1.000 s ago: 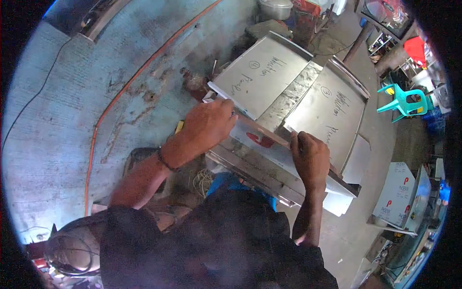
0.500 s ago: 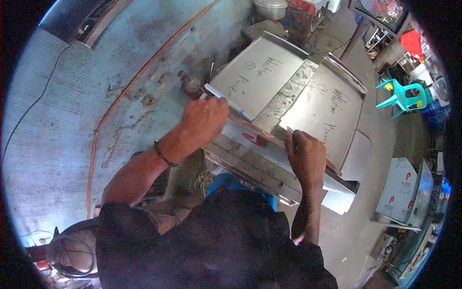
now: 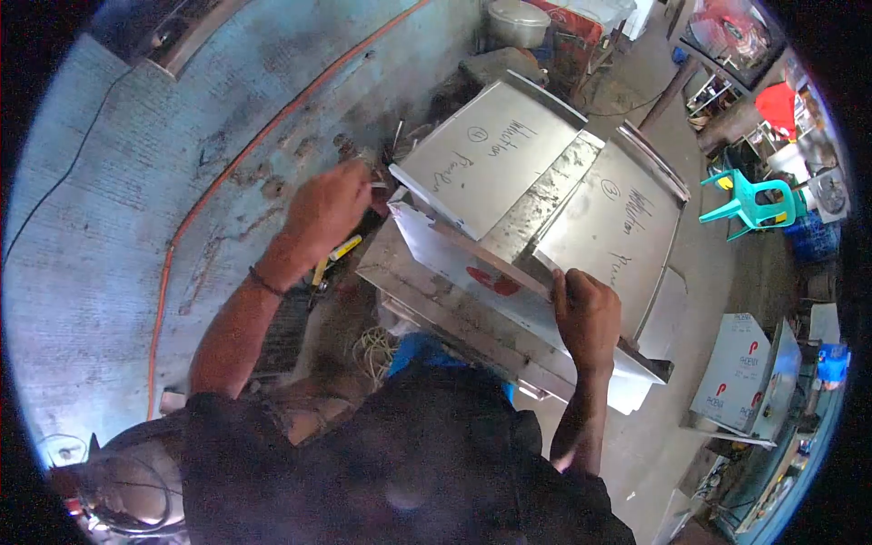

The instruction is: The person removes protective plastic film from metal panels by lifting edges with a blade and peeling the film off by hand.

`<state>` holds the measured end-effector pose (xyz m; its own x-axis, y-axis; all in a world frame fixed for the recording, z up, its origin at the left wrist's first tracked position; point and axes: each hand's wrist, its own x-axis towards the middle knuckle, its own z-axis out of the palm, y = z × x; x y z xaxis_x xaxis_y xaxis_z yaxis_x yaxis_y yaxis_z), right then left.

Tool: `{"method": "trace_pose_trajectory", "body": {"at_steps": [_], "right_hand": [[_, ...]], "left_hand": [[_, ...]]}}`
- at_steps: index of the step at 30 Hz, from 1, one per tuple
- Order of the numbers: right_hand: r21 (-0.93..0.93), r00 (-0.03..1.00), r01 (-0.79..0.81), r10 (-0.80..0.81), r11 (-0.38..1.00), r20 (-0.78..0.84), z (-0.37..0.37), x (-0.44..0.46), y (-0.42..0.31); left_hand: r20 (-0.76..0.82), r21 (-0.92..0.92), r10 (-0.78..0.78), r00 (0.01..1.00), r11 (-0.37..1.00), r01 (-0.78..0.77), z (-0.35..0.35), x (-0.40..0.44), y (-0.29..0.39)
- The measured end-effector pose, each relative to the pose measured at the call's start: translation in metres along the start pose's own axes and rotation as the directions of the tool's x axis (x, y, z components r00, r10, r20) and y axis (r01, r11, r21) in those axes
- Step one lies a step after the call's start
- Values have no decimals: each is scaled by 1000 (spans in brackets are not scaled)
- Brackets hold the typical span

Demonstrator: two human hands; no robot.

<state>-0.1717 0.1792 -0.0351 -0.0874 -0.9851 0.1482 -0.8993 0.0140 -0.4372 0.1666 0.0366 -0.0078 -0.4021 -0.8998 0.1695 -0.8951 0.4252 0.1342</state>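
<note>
Two silvery sheet-metal panels with handwriting, the left panel [image 3: 495, 136] and the right panel [image 3: 627, 218], lie side by side on a workbench [image 3: 427, 295]. Along their near side runs a long brownish flat bar [image 3: 495, 261], above a hanging pale sheet with a red mark [image 3: 495, 280]. My right hand [image 3: 589, 320] is closed around the bar near the right panel's corner. Off the left end, apart from the panels, my left hand [image 3: 327, 213] has curled fingers. A small pale sliver shows at its fingertips, too blurred to name.
A blue wall [image 3: 118, 209] with an orange hose [image 3: 218, 186] rises on the left. A yellow-handled tool [image 3: 343, 248] lies below my left hand. To the right are a turquoise plastic chair [image 3: 752, 202] and printed sheets [image 3: 731, 372].
My left hand has left the bar's left end and moved left toward the wall. My right hand stays on the bar. The view has shifted slightly.
</note>
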Motion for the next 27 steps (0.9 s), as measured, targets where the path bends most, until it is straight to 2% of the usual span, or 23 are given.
{"method": "trace_pose_trajectory", "body": {"at_steps": [1, 3, 4, 6, 7, 9, 10, 12, 13, 14, 15, 18, 19, 23, 27], "right_hand": [[-8, 1000, 6, -6, 1000, 6, 1, 1, 0], [66, 1000, -5, 5, 998, 2, 3, 2, 2], [57, 1000, 0, 0, 998, 11, 4, 2, 2], [89, 1000, -28, 28, 996, -3, 5, 6, -1], [75, 1000, -21, 20, 997, 7, 5, 9, -7], [126, 992, -91, 101, 988, -78, 9, 19, -27], [115, 993, -86, 95, 990, -75, 13, 24, -36], [355, 993, -54, 87, 933, -76, 26, 35, -55], [393, 994, -70, 97, 917, -50, 29, 39, -67], [430, 994, -85, 106, 899, -25, 31, 43, -76], [481, 995, -14, 58, 876, -77, 35, 46, -80], [417, 999, -32, 24, 908, 25, 40, 55, -81], [423, 1000, -6, 9, 906, -5, 43, 56, -83], [487, 1000, 21, -19, 873, -8, 45, 56, -79], [476, 997, -14, 49, 879, -61, 43, 54, -75]], "left_hand": [[-1, -9, -9, 1000, 1000, 9, 3, -3, 6], [-123, -246, 96, 988, 961, -124, 14, -6, 27], [-123, -256, 85, 989, 960, -114, 16, -5, 37], [-197, -467, 174, 965, 849, -248, 19, 0, 58], [-200, -479, 160, 967, 845, -239, 28, 2, 68], [-391, -508, 165, 905, 781, -362, 51, 4, 83], [-396, -515, 155, 905, 778, -359, 58, 2, 89], [-457, -462, 107, 883, 820, -338, 70, -3, 97], [-490, -495, 107, 865, 783, -376, 72, -2, 97], [-488, -505, 107, 866, 775, -380, 74, 0, 95], [-487, -549, 100, 868, 738, -393, 75, 3, 92], [-488, -604, 107, 866, 675, -423, 74, 5, 88], [-492, -614, 126, 861, 652, -446, 73, 4, 88], [-431, -652, 129, 893, 640, -406, 68, 1, 88], [-450, -618, 88, 889, 688, -381, 59, 1, 82]]}}
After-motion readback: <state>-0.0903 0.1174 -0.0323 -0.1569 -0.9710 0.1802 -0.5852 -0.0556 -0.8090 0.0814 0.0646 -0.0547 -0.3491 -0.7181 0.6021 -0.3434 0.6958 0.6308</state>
